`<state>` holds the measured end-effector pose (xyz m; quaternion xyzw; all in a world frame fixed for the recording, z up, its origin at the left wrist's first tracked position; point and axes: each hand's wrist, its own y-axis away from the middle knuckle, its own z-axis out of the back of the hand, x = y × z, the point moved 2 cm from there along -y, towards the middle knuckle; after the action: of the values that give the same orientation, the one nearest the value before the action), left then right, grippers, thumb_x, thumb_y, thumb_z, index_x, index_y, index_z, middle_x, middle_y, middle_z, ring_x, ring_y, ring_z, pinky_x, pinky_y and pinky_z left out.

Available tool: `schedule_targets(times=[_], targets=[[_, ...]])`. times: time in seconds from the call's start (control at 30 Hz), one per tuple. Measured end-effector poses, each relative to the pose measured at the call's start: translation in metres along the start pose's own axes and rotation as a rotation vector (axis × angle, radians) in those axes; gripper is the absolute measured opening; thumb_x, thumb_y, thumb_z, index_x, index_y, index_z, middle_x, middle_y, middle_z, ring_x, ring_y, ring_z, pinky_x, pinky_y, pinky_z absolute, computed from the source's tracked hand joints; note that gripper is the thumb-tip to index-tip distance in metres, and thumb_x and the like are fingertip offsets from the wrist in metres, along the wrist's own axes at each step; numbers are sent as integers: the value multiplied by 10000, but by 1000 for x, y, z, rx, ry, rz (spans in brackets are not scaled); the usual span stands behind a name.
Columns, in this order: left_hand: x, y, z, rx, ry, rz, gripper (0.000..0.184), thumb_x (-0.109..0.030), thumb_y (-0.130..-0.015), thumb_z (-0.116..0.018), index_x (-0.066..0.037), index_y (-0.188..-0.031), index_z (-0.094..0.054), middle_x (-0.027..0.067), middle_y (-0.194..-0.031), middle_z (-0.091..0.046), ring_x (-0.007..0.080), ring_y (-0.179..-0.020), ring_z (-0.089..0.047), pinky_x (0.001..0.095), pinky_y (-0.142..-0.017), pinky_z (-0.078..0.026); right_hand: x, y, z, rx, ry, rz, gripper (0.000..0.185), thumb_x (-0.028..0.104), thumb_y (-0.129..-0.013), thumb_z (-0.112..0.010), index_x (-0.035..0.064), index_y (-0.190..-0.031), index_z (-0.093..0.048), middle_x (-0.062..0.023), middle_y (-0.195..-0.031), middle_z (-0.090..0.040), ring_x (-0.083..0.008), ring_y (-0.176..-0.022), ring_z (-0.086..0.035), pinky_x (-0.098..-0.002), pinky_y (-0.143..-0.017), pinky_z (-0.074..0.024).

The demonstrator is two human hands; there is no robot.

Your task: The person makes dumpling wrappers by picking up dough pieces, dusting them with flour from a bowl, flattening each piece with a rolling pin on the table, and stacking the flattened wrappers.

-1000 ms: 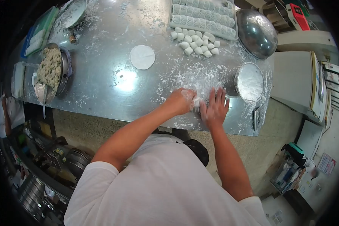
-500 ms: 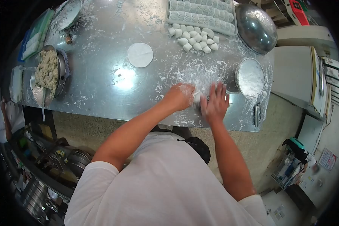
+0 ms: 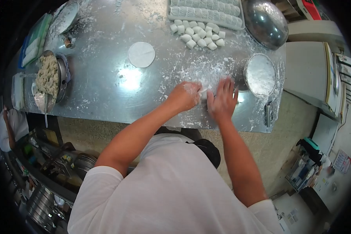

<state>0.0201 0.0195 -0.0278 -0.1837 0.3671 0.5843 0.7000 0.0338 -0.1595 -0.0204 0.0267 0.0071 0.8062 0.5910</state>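
At the near side of the floured metal table (image 3: 101, 89), my left hand (image 3: 185, 96) is closed, its fingertips at the edge of a small white piece of dough (image 3: 204, 90). Beside it on the right, my right hand (image 3: 223, 100) lies palm down with the fingers stretched out and the thumb toward the dough. What is under that palm is hidden. A flat round dough wrapper (image 3: 141, 54) lies farther off to the left. Beyond my hands sits a loose group of small white dough pieces (image 3: 201, 33).
Rows of pleated dumplings fill a tray (image 3: 206, 16) at the back. An upturned metal bowl (image 3: 266, 23) and a bowl of flour (image 3: 261, 76) stand on the right. A bowl of filling (image 3: 47, 78) is at the left. Another person (image 3: 13, 126) stands at far left.
The view has shifted slightly. My hands stay close together around the dough, with only small movement; the wrapper and dough pieces lie as before.
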Motion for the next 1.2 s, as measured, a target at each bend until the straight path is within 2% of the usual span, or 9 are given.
schedule_targets(times=[0.13, 0.33, 0.4, 0.53, 0.67, 0.83, 0.97, 1.03, 1.2], targets=[[-8, -23, 17, -141, -25, -39, 288, -173, -895, -609, -44, -1142, -686, 201, -1113, -696, 387, -1069, -637, 474, -957, -493, 0, -71, -1, -146, -14, -33, 743, 491, -979, -500, -23, -1504, -395, -247, -1594, -323, -391, -1476, -310, -541, -1215, -191], [-1, -11, 19, -64, -93, -125, 194, -149, -891, -608, -26, -1030, -667, 184, -1001, -683, 385, -1014, -640, 481, -918, -494, -13, 56, -18, -75, -112, 46, 664, 431, -969, -534, 3, -1472, -461, -225, -1551, -411, -389, -1455, -353, -581, -1191, -191], [-4, 5, 23, 51, 125, 73, 216, -173, -882, -592, -40, -1031, -674, 199, -996, -692, 383, -1007, -651, 495, -913, -507, -20, 85, -23, -115, -212, 93, 632, 402, -964, -547, 28, -1468, -477, -209, -1546, -428, -382, -1452, -364, -588, -1185, -191], [-2, 7, 10, 45, 49, 17, 231, -181, -885, -598, -33, -1051, -663, 191, -1013, -692, 383, -1015, -646, 494, -913, -503, 7, -18, -1, -83, -42, 8, 652, 455, -986, -489, 26, -1477, -466, -231, -1554, -404, -398, -1441, -369, -576, -1178, -237], [-6, -16, 15, -262, -52, -152, 228, -204, -904, -607, -50, -1061, -666, 192, -1027, -686, 392, -1004, -651, 487, -915, -500, 11, -66, 5, -212, -37, -29, 689, 490, -991, -478, -15, -1460, -466, -274, -1542, -393, -416, -1425, -379, -553, -1183, -254], [0, -5, 22, -3, 68, 66, 260, -192, -900, -637, -40, -1107, -677, 210, -1013, -693, 387, -992, -659, 469, -917, -509, -3, 56, -10, -166, -158, 90, 650, 417, -952, -567, -11, -1436, -494, -263, -1502, -456, -435, -1408, -398, -567, -1142, -283], [-1, 15, 24, 131, 233, 156, 290, -184, -885, -643, -34, -1130, -683, 217, -1006, -698, 397, -966, -666, 463, -926, -508, 0, 35, -4, -62, -120, 93, 684, 447, -937, -574, -9, -1441, -494, -247, -1521, -441, -426, -1418, -390, -558, -1142, -291], [-4, 9, 22, -74, 40, 24, 280, -156, -881, -630, -26, -1124, -682, 214, -1034, -697, 396, -993, -661, 465, -940, -502, 10, -20, -4, -154, -8, 70, 693, 467, -940, -567, -5, -1442, -495, -246, -1530, -427, -415, -1417, -389, -546, -1163, -281], [-5, -20, 31, -109, 2, -29, 270, -123, -889, -605, -26, -1130, -681, 192, -1124, -684, 385, -1075, -630, 462, -973, -483, 8, -43, -1, -256, -27, 7, 676, 475, -945, -561, 16, -1438, -511, -229, -1530, -435, -405, -1408, -405, -542, -1180, -258]])
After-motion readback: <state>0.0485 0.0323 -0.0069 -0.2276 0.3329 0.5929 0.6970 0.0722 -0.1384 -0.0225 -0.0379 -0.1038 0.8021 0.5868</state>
